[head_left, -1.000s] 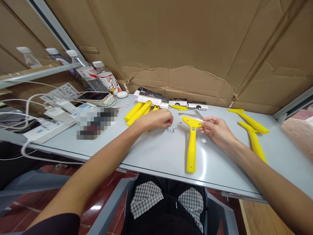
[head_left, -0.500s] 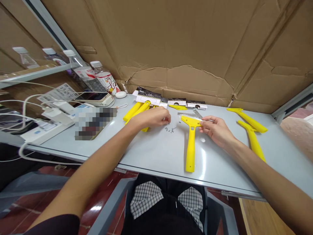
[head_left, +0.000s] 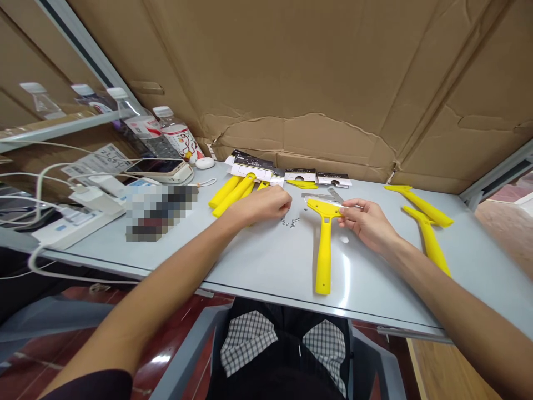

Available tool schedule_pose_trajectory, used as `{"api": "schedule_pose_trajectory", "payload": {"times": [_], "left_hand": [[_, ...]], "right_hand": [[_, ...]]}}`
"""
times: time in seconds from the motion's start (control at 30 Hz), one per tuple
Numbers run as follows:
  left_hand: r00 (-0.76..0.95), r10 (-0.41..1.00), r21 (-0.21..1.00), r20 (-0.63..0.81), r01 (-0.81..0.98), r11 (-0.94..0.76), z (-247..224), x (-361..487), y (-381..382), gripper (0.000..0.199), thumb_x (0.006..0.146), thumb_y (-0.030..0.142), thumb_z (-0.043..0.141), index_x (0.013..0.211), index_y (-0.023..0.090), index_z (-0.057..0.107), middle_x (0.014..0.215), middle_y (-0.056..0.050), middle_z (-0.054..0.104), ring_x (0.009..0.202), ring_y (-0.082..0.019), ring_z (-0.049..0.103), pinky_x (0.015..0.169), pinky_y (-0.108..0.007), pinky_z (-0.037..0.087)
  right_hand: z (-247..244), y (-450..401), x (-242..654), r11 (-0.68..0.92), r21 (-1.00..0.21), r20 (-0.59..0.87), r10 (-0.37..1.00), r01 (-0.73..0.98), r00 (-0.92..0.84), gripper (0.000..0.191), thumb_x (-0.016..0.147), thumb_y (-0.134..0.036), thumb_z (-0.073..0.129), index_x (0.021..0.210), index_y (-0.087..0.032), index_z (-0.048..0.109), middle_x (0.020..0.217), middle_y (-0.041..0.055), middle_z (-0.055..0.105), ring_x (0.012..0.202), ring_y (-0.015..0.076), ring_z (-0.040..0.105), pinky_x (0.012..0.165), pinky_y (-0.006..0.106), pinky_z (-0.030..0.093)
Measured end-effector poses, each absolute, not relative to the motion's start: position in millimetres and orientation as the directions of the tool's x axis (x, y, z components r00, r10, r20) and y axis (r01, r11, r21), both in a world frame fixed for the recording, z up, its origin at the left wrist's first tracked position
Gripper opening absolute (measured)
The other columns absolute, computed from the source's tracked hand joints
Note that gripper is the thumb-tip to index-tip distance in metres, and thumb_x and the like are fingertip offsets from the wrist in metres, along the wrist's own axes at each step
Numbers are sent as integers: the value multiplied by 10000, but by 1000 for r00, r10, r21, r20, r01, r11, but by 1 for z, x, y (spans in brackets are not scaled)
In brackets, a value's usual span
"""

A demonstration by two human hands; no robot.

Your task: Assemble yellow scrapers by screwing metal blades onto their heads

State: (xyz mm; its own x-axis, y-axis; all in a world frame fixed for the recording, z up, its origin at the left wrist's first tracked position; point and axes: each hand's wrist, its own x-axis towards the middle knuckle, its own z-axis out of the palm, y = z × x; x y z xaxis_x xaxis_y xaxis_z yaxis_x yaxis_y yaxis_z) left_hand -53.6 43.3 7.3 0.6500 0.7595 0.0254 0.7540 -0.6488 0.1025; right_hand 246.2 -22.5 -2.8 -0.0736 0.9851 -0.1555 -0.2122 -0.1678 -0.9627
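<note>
A yellow scraper (head_left: 323, 250) lies on the table with its handle towards me. My right hand (head_left: 366, 222) pinches the right end of its wide head. Beside the small metal fasteners (head_left: 290, 223), my left hand (head_left: 270, 203) is closed, knuckles up; whatever its fingertips hold is hidden. One dark little piece (head_left: 305, 209) sits apart, near the scraper head. Behind that head lie thin metal strips (head_left: 335, 195). Several more yellow handles (head_left: 234, 195) are gathered behind my left hand, partly covered by it.
Two yellow scraper handles (head_left: 435, 250) rest at the right. Black-and-white packets (head_left: 252, 168) stand along the cardboard wall (head_left: 316, 72). On the left are a phone (head_left: 158, 166), a power strip (head_left: 69, 228) with white cables, a pixelated item (head_left: 160, 214) and several bottles (head_left: 181, 136).
My left hand has curled more tightly, its fingertips now tucked out of sight by the fasteners. The right hand and scraper have hardly moved; the view has shifted slightly.
</note>
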Motion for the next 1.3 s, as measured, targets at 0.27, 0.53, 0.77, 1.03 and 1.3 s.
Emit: {"api": "schedule_pose_trajectory", "payload": {"times": [0.27,0.53,0.77,1.03,1.3], "left_hand": [[631,776,132,9,768,-626,7,-54,43,176,817,106,565,750,194,701,792,-74,695,720,-188,584,669,-330,396],[641,767,138,-29,763,-632,12,-61,49,189,852,118,585,774,183,744,817,-83,730,743,-206,622,691,-335,418],[660,750,168,-41,745,-646,12,-60,50,173,880,164,621,891,184,793,932,-96,785,869,-228,679,771,-340,460],[643,765,149,-42,761,-632,8,-56,48,157,859,146,582,792,199,713,859,-84,729,773,-204,617,721,-335,431],[660,749,252,-61,736,-628,29,-58,42,135,952,219,563,881,206,676,932,-65,735,878,-213,640,796,-341,451]], "right_hand": [[-2,-23,246,-170,-963,-159,985,-209,-70,371,685,-184,943,945,-163,678,847,88,754,698,177,732,703,319,634],[-5,-22,247,-167,-963,-154,985,-211,-77,386,680,-211,954,948,-167,679,852,84,751,709,179,735,709,325,634],[-5,-22,246,-167,-963,-153,985,-212,-80,378,674,-214,957,929,-172,682,851,86,754,709,183,734,709,332,636],[-3,-23,244,-165,-961,-151,985,-220,-78,405,653,-216,962,933,-161,675,846,87,759,691,176,732,693,319,628],[-5,-22,245,-161,-960,-148,986,-229,-73,381,667,-197,952,927,-160,677,823,78,755,686,181,742,689,316,632]]}}
